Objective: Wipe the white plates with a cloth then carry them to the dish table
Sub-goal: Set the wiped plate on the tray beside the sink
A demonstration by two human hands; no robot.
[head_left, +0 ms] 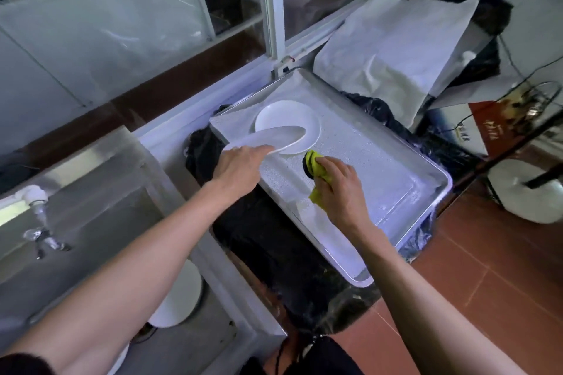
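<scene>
A white plate [268, 137] is tilted over a metal tray [380, 161], and my left hand [240, 169] grips its near edge. Beneath it a second white plate [292, 119] lies flat on the tray's far end. My right hand [335, 189] holds a bunched yellow-green cloth [313, 161] with a dark patch, just right of the tilted plate and above the tray's mesh liner. The cloth does not touch either plate.
A steel sink [76, 222] with a tap [39, 222] lies to the left. A white round dish [179, 295] sits low beside it. Black plastic [274, 237] lies under the tray, white paper [396, 49] behind it, and a white pot lid [527, 192] on the red tile floor at right.
</scene>
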